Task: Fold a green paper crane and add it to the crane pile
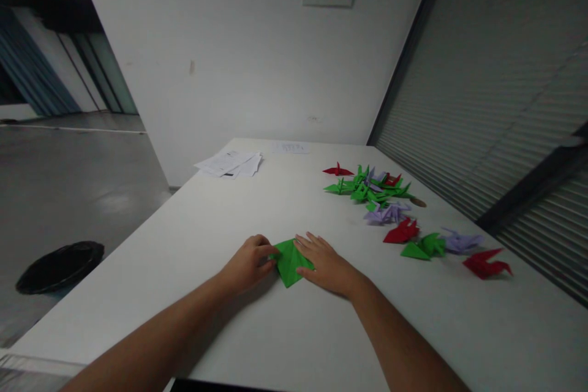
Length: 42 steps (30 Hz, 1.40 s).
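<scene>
A green sheet of folded origami paper (288, 263) lies on the white table in front of me, with crease lines across it. At its left corner, my left hand (250, 262) has its fingers bent together, pinching the edge. My right hand (328, 264) rests on the paper's right side, palm down, with the fingers stretched out and the thumb apart. Part of the paper's right side is hidden under that hand.
To the right, folded paper cranes lie in a green, purple and red pile (367, 187); a red crane (487, 263) sits nearest me. Printed sheets (232, 163) lie at the far left of the table (197, 226). A black-lined bin (59, 266) stands on the floor at left.
</scene>
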Available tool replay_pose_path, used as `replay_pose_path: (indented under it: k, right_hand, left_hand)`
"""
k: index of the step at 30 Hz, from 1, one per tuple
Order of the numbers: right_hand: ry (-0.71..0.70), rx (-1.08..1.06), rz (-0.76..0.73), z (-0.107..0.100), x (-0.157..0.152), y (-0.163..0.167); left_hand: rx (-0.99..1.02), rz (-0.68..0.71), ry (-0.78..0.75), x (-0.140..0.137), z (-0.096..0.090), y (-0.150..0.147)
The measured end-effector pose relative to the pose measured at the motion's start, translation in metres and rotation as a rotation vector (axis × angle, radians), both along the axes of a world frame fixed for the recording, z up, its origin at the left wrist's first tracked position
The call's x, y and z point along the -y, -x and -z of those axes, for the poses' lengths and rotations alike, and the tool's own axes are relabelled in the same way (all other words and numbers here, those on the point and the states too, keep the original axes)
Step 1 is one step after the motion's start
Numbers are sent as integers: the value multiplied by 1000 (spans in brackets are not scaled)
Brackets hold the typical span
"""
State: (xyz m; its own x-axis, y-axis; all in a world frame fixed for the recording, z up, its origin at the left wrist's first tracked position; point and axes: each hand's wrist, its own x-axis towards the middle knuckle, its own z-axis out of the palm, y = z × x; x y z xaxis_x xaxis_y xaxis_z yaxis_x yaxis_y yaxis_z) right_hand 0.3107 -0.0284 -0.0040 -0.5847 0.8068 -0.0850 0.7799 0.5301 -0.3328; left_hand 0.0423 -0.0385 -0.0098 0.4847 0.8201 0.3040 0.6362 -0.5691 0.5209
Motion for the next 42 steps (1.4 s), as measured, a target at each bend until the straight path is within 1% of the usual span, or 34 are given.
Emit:
replay_pose_path:
  k: [5,9,16,22,26,33,37,39,42]
  right_hand:
    - [4,-13,1,2,-1,0]
    - [6,-23,3,2,0,0]
    - [1,-28,-8,2,-1,-1]
    - [2,-18,-10,-2,1,1]
    - [9,-17,-3,-3,2,2]
    - [1,-37,-3,1,0,-1]
    - [9,-49,1,0,1,0]
    - [11,-65,11,0,2,1]
    - [17,-111,60,0,4,2]
  left_hand:
    - [-68,23,-55,7,2,-5]
    - [-117,48,-111,12,0,-9]
    - [-216,203,-185,21,-9,-16]
    - [-302,274,-259,22,-8,-19]
    - [-293,315,-251,21,-9,-19]
    - [-243,370,-206,21,-12,-17]
    - [-202,355,-170,23,-12,-17]
    - [-206,348,-160,24,-14,-16]
    - [-248,375,-154,25,-18,-16]
